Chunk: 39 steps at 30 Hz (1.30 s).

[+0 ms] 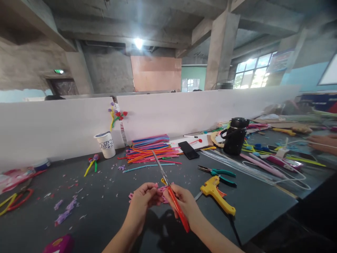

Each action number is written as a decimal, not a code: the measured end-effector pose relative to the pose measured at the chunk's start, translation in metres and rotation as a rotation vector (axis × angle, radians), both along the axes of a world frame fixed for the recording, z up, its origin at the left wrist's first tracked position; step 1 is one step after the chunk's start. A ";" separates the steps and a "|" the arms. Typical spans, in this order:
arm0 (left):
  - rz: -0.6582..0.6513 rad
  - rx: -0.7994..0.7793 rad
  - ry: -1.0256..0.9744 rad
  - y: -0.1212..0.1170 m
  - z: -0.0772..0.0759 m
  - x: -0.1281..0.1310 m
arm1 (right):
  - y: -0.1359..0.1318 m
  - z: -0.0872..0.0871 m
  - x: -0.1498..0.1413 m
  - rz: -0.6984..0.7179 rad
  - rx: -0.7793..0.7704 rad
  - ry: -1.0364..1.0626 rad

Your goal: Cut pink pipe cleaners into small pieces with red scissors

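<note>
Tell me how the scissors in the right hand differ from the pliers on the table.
The scissors have red handles; the pliers have teal ones. The scissors are held in the right hand; the pliers lie on the table. The scissors' blades look longer than the pliers' dark nose. Both are hand tools with coloured handles.

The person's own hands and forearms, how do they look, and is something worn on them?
The left hand and right hand are bare, without gloves. No sleeve, watch or bracelet shows on the left forearm or right forearm. Some fingers are hidden, so rings cannot be ruled out.
</note>
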<state>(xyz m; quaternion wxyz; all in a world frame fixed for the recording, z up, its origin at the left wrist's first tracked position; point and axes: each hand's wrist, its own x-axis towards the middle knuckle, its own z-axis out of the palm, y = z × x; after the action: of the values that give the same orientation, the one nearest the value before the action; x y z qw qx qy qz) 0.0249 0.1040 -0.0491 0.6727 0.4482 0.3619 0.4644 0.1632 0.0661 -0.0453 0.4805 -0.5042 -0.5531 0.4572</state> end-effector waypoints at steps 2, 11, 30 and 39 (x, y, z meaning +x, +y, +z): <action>-0.026 -0.033 -0.002 -0.003 -0.005 -0.001 | 0.004 0.000 0.000 0.004 -0.059 0.037; -0.100 -0.123 0.055 -0.013 -0.010 -0.004 | 0.014 -0.009 -0.007 0.021 -0.200 0.282; -0.134 -0.030 0.350 -0.025 -0.012 -0.002 | -0.001 0.001 0.001 -0.014 -0.193 0.147; 0.057 0.242 0.395 -0.016 0.000 -0.010 | -0.005 0.007 0.007 0.001 -0.146 0.201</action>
<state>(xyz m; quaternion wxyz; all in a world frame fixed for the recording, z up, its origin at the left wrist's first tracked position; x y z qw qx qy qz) 0.0152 0.0877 -0.0491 0.5168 0.5973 0.4408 0.4264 0.1706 0.0614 -0.0382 0.4955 -0.4891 -0.4676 0.5447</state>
